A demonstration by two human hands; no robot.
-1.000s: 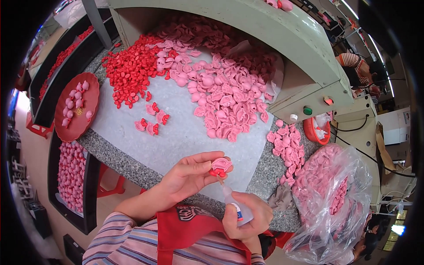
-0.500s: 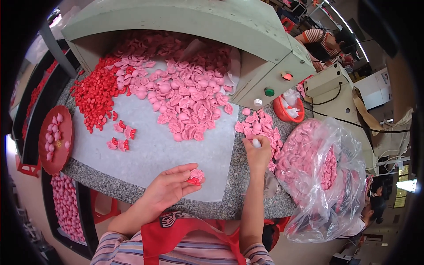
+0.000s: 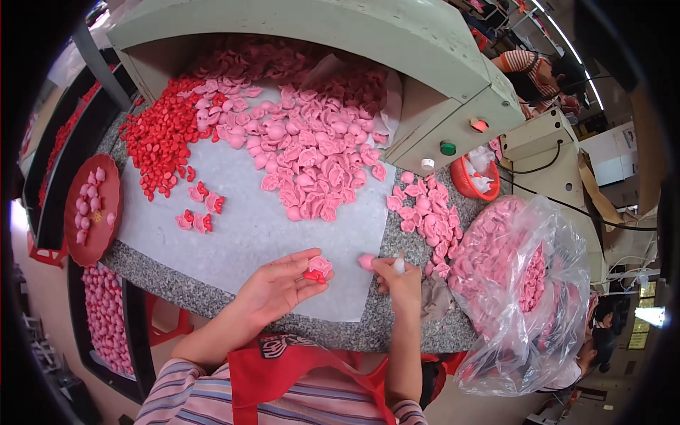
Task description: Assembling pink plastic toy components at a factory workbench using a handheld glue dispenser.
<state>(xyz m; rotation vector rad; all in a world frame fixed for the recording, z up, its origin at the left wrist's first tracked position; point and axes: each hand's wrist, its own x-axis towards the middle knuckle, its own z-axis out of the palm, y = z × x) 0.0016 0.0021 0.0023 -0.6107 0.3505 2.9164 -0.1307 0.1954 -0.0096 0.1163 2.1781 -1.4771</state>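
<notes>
My left hand (image 3: pixel 269 292) is closed over the paper's near part, its fingertips gripping a small flower-like piece (image 3: pixel 319 268) with a pink curled part and a red part. To its right, my right hand (image 3: pixel 402 287) pinches a pink rounded petal piece (image 3: pixel 366 261) between its fingertips. A small white tube (image 3: pixel 399 265), probably a glue bottle, also sits in that hand, mostly hidden by the fingers. Several joined pink-and-red pieces (image 3: pixel 202 222) lie on the white paper (image 3: pixel 248 244), left of centre. The two hands are apart.
Pink petal pieces (image 3: pixel 312 156) and red pieces (image 3: pixel 166 134) are heaped under a pale green machine (image 3: pixel 304 25). More pink pieces (image 3: pixel 428 212) lie at right, beside a clear bag (image 3: pixel 524 326) and a red basket (image 3: pixel 467 183). A red plate (image 3: pixel 106 230) stands at the left edge.
My right hand has come nearer and left from the right-hand pile, now with a pink petal piece in its fingertips. My left hand still holds its pink-and-red piece.
</notes>
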